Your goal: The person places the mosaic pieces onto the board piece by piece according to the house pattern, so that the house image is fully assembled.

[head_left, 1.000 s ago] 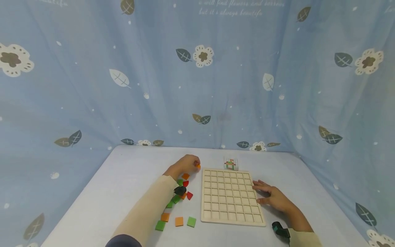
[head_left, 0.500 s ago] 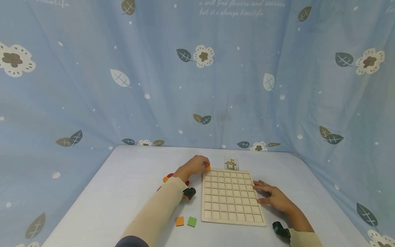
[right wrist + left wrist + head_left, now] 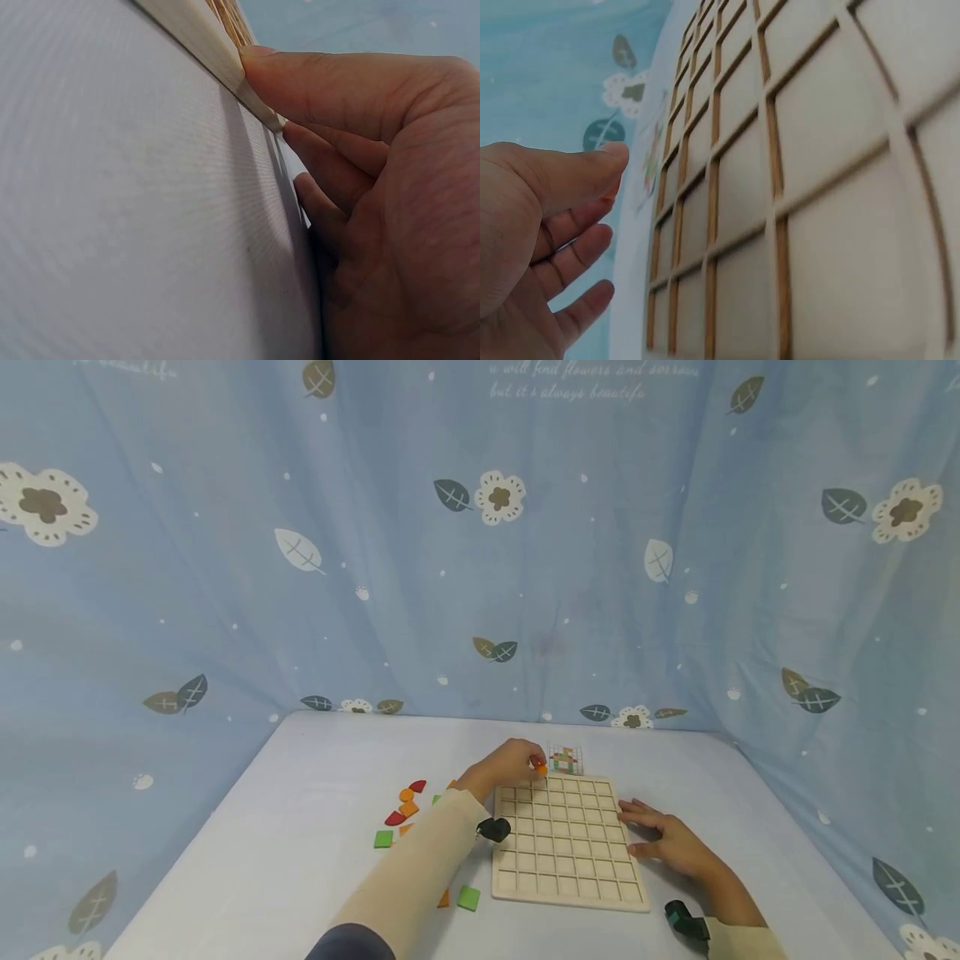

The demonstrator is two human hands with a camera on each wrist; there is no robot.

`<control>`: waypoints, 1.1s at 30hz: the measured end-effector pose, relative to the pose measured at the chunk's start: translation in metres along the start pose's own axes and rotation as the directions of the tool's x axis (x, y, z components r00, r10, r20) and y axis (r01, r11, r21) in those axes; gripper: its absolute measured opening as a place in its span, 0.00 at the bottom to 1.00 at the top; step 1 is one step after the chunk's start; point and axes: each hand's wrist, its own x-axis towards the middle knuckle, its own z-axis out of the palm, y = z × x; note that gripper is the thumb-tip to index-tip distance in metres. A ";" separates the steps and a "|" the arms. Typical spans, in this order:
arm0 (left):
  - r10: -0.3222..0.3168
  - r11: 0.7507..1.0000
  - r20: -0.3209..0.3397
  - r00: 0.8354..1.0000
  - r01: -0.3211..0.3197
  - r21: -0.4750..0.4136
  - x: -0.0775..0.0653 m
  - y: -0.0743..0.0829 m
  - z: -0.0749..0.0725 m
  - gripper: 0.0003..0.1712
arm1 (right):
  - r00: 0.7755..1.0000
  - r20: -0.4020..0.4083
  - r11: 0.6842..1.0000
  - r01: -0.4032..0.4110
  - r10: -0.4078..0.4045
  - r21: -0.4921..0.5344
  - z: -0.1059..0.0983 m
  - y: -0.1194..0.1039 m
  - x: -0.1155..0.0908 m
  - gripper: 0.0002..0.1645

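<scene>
My left hand [image 3: 513, 762] pinches a small orange piece [image 3: 542, 769] between thumb and fingers, over the far edge of the pale wooden grid board [image 3: 558, 843]. Only a sliver of that piece shows past the thumb in the left wrist view; its full shape is hidden. The board's square recesses hold no pieces where they show. At the board's right side lies my right hand [image 3: 663, 839], its fingers extended and the thumb [image 3: 259, 71] touching the edge. Just beyond the far edge is a small card [image 3: 565, 758] with a coloured grid pattern.
Left of the board, loose flat pieces lie scattered, among them a red quarter-round [image 3: 395, 818], an orange disc [image 3: 407, 795] and a green square [image 3: 383, 838]. Another green square [image 3: 468, 898] is near the board's front left corner. My left sleeve [image 3: 420, 868] covers several more.
My left hand has carried the orange piece rightward from beside the loose pieces to above the board's far edge. More pieces on the left are uncovered. The right hand keeps its place.
</scene>
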 end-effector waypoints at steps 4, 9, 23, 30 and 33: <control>0.000 1.000 0.014 1.000 0.000 -0.022 0.003 0.006 0.009 0.11 | 1.000 0.013 1.000 0.010 -0.010 0.008 0.000 -0.001 0.000 0.36; -0.012 0.999 0.021 1.000 0.013 -0.032 0.007 0.010 0.020 0.10 | 1.000 0.007 1.000 -0.001 0.000 0.006 0.000 -0.002 0.000 0.36; -0.023 0.999 -0.031 0.999 0.021 -0.037 0.025 0.023 0.041 0.08 | 0.999 0.013 0.998 -0.031 0.030 0.049 -0.001 0.000 -0.001 0.36; -0.031 0.999 -0.044 0.999 0.030 -0.022 0.030 0.025 0.047 0.07 | 0.999 0.012 0.998 -0.050 0.049 0.032 0.000 0.001 0.000 0.37; -0.039 0.999 -0.037 0.999 0.038 -0.029 0.030 0.029 0.047 0.08 | 0.999 0.007 0.998 -0.048 0.047 0.034 -0.001 -0.002 -0.001 0.37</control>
